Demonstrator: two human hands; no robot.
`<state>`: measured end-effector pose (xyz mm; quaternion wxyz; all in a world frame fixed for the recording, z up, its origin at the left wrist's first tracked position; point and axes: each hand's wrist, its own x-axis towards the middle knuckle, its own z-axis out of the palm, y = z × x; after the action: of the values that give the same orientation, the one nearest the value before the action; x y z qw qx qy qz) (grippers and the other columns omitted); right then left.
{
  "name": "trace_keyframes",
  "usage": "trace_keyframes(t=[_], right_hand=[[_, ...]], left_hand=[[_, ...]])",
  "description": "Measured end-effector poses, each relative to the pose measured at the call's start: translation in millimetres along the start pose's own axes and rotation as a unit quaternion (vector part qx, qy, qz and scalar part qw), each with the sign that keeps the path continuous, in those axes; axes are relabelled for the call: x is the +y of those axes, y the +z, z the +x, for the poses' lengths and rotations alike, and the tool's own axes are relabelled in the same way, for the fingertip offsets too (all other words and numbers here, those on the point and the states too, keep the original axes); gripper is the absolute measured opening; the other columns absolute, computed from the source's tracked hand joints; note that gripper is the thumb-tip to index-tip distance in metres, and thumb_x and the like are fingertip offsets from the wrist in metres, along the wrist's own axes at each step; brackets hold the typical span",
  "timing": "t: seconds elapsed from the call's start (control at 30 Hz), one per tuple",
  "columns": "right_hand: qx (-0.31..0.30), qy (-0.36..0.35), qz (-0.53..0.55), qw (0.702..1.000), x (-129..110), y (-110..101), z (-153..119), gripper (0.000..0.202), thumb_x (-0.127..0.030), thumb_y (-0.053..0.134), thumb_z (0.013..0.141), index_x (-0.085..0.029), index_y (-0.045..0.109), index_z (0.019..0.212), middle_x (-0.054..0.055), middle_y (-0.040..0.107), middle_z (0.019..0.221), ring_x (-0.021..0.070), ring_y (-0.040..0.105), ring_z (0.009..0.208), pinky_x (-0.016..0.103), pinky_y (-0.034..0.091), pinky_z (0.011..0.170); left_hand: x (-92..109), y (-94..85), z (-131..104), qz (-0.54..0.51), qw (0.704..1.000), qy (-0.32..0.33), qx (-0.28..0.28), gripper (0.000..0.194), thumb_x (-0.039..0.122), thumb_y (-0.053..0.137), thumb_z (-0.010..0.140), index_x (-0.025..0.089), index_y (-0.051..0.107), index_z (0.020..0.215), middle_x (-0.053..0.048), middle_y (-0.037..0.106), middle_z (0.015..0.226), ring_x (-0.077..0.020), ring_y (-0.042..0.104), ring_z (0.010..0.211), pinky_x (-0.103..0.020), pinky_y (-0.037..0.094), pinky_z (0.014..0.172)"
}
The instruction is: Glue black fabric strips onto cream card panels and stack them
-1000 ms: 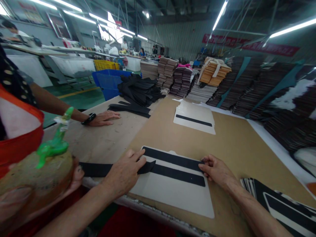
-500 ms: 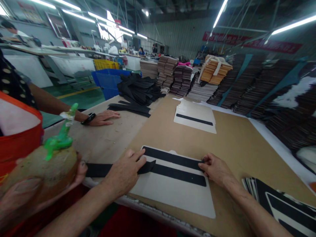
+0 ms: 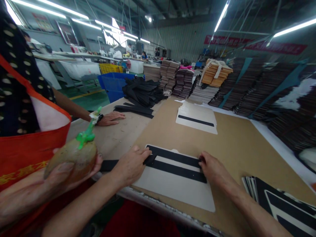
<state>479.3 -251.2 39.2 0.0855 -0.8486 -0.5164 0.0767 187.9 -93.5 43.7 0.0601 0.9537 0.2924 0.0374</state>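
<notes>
Bin (image 3: pixel 113 89) beyond strip (image 3: pixel 174 156), contents unclear

matt black strips (image 3: pixel 174 156), smooth pale panel (image 3: pixel 176 187), matt brown paper-like tabletop (image 3: pixel 237 144), blue plastic crate (image 3: pixel 114 87)

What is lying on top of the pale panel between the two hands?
Across the pale panel lie a far dark strip and a near dark strip. A dark flap shows by the left hand. The panel surface beneath strips and hand is covered, so unseen.

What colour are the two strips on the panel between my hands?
Both strips are black on a pale panel, seen best in the head view.
</notes>
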Motion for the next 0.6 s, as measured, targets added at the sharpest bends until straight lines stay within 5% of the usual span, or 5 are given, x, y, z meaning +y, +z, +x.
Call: trace_keyframes(t=[0.13,0.23,0.33,0.47,0.6], right_hand=[[-0.03,-0.103,-0.164,0.981,-24.4,-9.6,-14.6,0.047,0.0,0.037,0.084,-0.019,0.058,0.122,0.011,0.067,0.1,0.0239,0.067,0.083,0.031,0.043,0.067],[-0.057,-0.163,-0.233,0.957,-41.9,-17.1,-18.5,0.076,0.001,0.035,0.085,-0.033,0.031,0.152,0.011,0.069,0.097,0.0265,0.07,0.082,0.032,0.046,0.064],[-0.087,-0.182,-0.266,0.942,-58.5,-21.1,-15.4,0.079,-0.001,0.036,0.088,-0.037,0.019,0.156,0.012,0.071,0.091,0.0256,0.071,0.083,0.031,0.05,0.067],[-0.104,-0.176,-0.275,0.94,-70.3,-19.8,-10.4,0.075,-0.001,0.037,0.09,-0.039,0.027,0.154,0.012,0.072,0.089,0.0251,0.072,0.083,0.032,0.053,0.069],[-0.091,-0.167,-0.255,0.948,-56.7,-16.4,-12.7,0.068,-0.003,0.035,0.092,-0.035,0.035,0.152,0.014,0.069,0.098,0.0276,0.071,0.088,0.037,0.054,0.073]], left_hand=[[12.8,-12.9,9.6,0.068,0.997,0.02,-0.023,0.062,0.012,0.045,0.085,0.025,0.042,0.146,-0.009,0.066,0.119,-0.0242,0.059,0.102,-0.038,0.045,0.091],[28.2,-17.5,15.9,0.117,0.993,0.011,-0.032,0.059,0.014,0.044,0.088,0.03,0.044,0.145,-0.011,0.068,0.102,-0.0246,0.061,0.092,-0.035,0.047,0.08],[40.3,-18.5,21.4,0.132,0.99,-0.01,-0.039,0.053,0.014,0.042,0.09,0.031,0.052,0.139,-0.012,0.066,0.094,-0.0261,0.061,0.091,-0.034,0.047,0.074],[43.0,-18.9,27.5,0.132,0.99,-0.021,-0.047,0.046,0.017,0.04,0.092,0.03,0.06,0.131,-0.013,0.061,0.095,-0.0271,0.062,0.089,-0.036,0.049,0.072],[33.6,-13.7,27.1,0.113,0.993,-0.022,-0.023,0.042,0.015,0.041,0.09,0.025,0.064,0.124,-0.012,0.059,0.097,-0.0268,0.061,0.089,-0.036,0.05,0.072]])
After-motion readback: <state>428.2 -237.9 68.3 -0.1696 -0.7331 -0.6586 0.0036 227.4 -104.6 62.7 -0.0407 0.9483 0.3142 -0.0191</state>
